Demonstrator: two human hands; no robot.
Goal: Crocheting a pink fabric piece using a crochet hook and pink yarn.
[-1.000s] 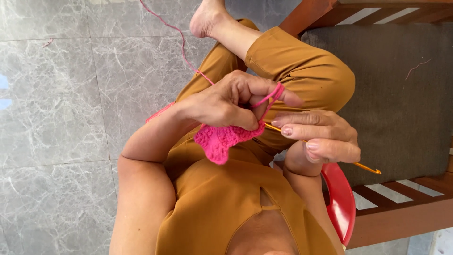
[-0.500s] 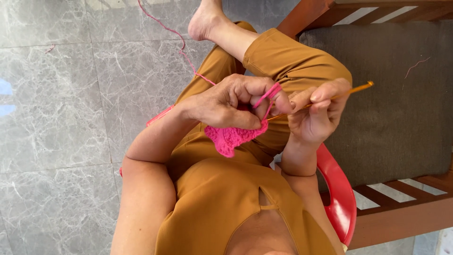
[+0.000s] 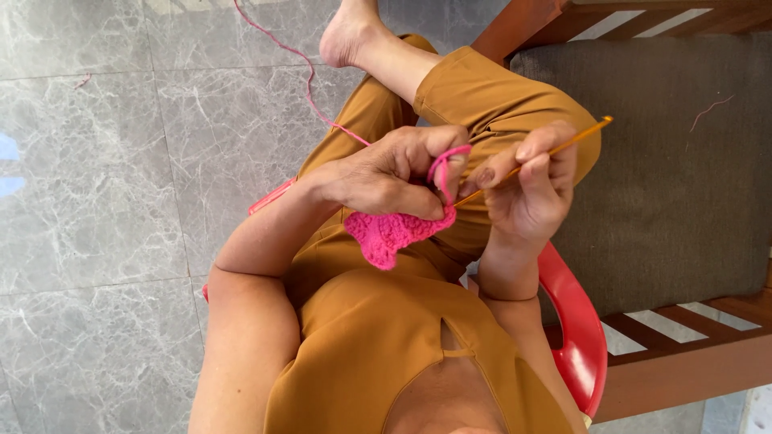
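My left hand [image 3: 378, 173] pinches a small pink crocheted piece [image 3: 386, 235] over my lap, with pink yarn looped around its index finger. My right hand [image 3: 531, 193] grips a thin orange crochet hook [image 3: 581, 135]. The hook's tip sits at the top edge of the piece, between the two hands, and its handle points up and to the right. The pink yarn strand [image 3: 299, 68] runs from my left hand across the floor, past my bare foot [image 3: 347, 32], and out of the top of the view.
I sit on a red plastic chair [image 3: 583, 341], in mustard-coloured clothes. To my right stands a wooden bench [image 3: 683, 378] with a dark grey cushion [image 3: 683, 161]. Grey marble floor tiles [image 3: 112, 201] lie to the left.
My right hand has risen and turned. The hook's handle pointed down to the right a second ago and now points up to the right. My left hand keeps hold of the piece.
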